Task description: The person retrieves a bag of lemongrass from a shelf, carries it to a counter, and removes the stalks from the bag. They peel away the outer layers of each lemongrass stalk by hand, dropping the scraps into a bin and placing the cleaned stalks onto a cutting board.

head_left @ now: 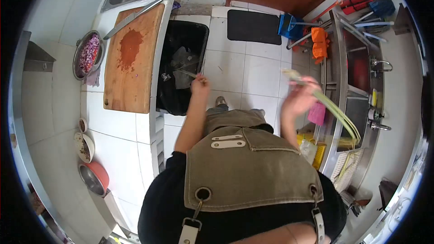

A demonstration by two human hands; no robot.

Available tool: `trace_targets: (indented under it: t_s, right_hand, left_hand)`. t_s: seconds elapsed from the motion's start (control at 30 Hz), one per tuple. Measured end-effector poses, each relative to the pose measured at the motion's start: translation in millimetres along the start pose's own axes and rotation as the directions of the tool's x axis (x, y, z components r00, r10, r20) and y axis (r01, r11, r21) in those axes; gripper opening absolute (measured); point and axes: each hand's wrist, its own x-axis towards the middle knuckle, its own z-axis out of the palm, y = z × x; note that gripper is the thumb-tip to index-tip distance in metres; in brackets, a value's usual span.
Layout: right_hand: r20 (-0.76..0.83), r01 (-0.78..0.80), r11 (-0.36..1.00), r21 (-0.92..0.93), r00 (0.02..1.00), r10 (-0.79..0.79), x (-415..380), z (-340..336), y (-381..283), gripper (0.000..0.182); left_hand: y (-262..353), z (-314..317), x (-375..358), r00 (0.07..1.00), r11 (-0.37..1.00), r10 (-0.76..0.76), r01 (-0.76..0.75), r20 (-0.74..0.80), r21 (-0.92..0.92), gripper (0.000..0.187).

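Observation:
My left hand (200, 85) reaches over the right edge of the black bin (183, 31), its fingers closed on a thin pale strip (186, 73). Inside the bin lies a crumpled clear plastic bag (183, 58). On the other side of my body, my right hand (302, 95) is slightly blurred and wraps round a bunch of long green stalks (337, 112). The pale end of the bunch points toward the bin side, and the green ends hang to the right, over the steel sink's edge.
On the left counter, a wooden board (131, 81) with a reddish stain bears a large knife (131, 19). A metal bowl of chopped purple onion (89, 54) stands beside it. A black mat (254, 27) lies on the floor. At right is a steel sink (357, 108).

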Motion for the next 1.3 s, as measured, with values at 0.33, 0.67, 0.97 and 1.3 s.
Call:
trace_targets:
  t_s: [0.33,0.67,0.97,1.3]
  right_hand:
    - [-0.091,-0.258,0.959,0.114,0.959,0.268,41,-53,-8,0.017]
    - [0.108,-0.664,0.741,-0.104,0.733,0.672,13,-19,-6,0.015]
    - [0.460,-0.728,0.538,-0.424,0.339,0.821,-3,13,-11,0.021]
    - [0.662,-0.306,0.763,-0.569,0.380,0.646,-6,36,-5,0.017]
  left_hand:
    - [-23,100,-82,0.974,0.836,-0.081,-0.050,0.213,0.547,0.030]
    - [18,96,-82,0.961,0.749,-0.018,-0.170,0.275,0.640,0.024]
    - [124,-12,-6,0.760,-0.600,0.583,0.167,0.285,0.782,0.036]
    - [-28,166,-133,0.892,0.109,-0.176,-0.402,0.416,0.909,0.033]
